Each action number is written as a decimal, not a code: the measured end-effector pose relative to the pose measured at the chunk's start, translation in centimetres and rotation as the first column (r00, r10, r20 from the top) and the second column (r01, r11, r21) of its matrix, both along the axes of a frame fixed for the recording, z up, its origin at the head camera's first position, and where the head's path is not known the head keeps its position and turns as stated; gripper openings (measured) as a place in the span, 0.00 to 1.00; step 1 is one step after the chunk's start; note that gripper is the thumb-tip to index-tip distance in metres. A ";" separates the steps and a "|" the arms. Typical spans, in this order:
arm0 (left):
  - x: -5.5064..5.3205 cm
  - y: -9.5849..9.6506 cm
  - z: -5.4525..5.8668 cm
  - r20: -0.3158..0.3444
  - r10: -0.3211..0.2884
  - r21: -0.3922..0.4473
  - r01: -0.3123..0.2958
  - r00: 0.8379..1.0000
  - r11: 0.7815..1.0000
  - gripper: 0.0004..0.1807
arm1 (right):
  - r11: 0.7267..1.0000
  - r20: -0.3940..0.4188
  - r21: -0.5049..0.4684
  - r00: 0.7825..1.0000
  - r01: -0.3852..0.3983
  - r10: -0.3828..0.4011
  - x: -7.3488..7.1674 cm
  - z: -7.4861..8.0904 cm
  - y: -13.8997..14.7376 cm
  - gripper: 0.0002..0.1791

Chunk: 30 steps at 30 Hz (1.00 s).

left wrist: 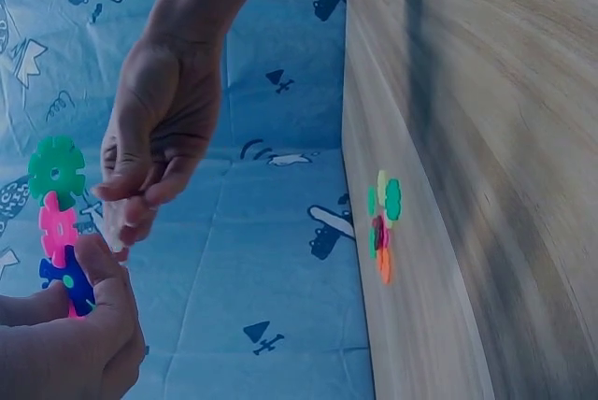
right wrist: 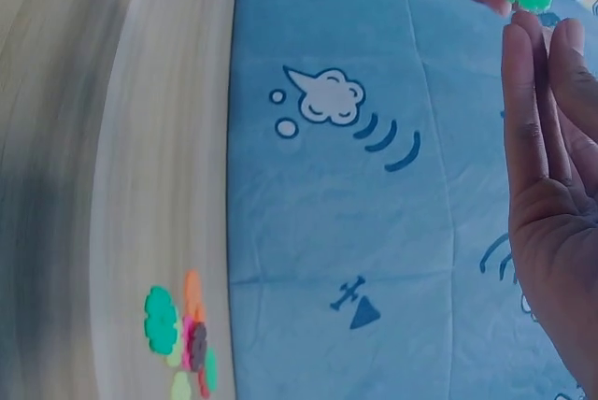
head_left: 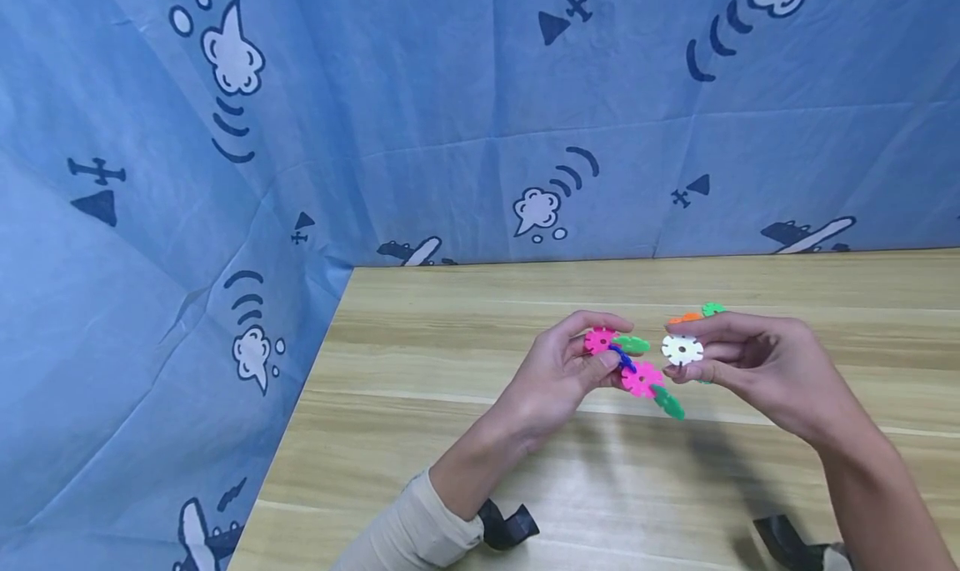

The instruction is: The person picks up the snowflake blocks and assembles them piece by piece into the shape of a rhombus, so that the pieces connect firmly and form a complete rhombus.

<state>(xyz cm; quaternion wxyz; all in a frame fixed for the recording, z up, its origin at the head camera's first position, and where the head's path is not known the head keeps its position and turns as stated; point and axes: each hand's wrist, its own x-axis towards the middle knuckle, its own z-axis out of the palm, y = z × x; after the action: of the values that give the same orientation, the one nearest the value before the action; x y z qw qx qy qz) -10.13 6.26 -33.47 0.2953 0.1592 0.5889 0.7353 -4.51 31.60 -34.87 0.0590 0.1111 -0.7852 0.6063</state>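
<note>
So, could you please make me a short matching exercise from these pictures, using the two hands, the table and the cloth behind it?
Column one:
1. Left hand
2. Table
3. Right hand
4. Cloth

Column two:
A. Pinches a single white disc
B. Patterned blue
C. Holds a chain of joined discs in pink, green and blue
D. Pale, with a wood grain

Right pairs: 1-C, 2-D, 3-A, 4-B.
</note>
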 end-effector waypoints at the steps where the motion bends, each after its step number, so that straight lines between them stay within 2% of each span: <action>1: 0.0 0.0 0.0 -0.007 -0.002 -0.002 0.002 1.000 1.000 0.19 | 1.000 -0.006 -0.006 1.000 -0.006 0.006 0.0 0.0 -0.1 0.24; 7: 0.1 0.0 0.0 -0.033 -0.010 -0.012 0.010 0.999 1.000 0.17 | 1.000 -0.028 -0.008 1.000 -0.011 0.011 0.3 0.2 -0.6 0.24; 14: 0.2 0.2 0.0 -0.040 -0.011 -0.046 0.009 0.999 0.999 0.16 | 0.992 -0.047 0.119 0.998 0.034 -0.029 0.4 0.4 -1.5 0.24; 20: 0.3 0.2 -0.1 -0.083 0.035 -0.095 -0.042 0.996 0.995 0.14 | 0.979 -0.077 0.192 0.996 0.067 -0.053 0.5 0.4 -1.9 0.25; 25: 0.5 0.1 0.1 -0.120 0.053 -0.131 -0.069 0.991 0.989 0.13 | 0.991 -0.078 0.133 0.997 0.034 -0.024 0.3 0.2 -2.1 0.25; 30: 0.3 0.0 0.2 -0.115 0.042 -0.142 -0.059 0.992 0.988 0.12 | 0.992 -0.068 0.120 0.997 0.038 -0.030 0.2 0.1 -2.3 0.25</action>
<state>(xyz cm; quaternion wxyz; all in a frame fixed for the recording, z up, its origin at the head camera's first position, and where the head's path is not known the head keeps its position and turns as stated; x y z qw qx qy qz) -9.80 6.22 -33.27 0.2539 0.1631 0.6604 0.6876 -4.28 29.32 -34.77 0.0886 0.1210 -0.8198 0.5526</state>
